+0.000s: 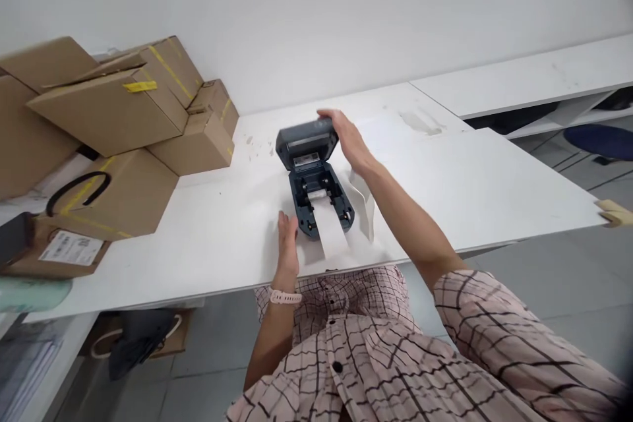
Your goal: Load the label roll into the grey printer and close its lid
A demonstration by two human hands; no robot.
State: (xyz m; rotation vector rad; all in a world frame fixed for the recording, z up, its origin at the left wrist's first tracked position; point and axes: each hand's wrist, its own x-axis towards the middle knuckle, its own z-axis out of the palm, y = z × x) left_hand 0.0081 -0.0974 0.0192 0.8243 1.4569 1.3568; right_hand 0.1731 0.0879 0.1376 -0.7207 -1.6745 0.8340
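Note:
A dark grey label printer point(316, 194) sits on the white table point(469, 191) with its lid point(305, 142) raised. A white paper strip point(330, 231) runs out of its front toward me. My right hand point(346, 135) rests on the top right edge of the lid, fingers curled over it. Flat on the table lies my left hand point(287, 241), fingers stretched out, touching the printer's front left corner. A pale pink watch point(285, 297) is on my left wrist.
Several cardboard boxes point(113, 105) are stacked at the table's left. A brown paper bag point(59, 247) with a black handle lies in front of them. A white shelf point(544, 86) runs along the back right. A blue stool seat point(601, 140) stands beneath it.

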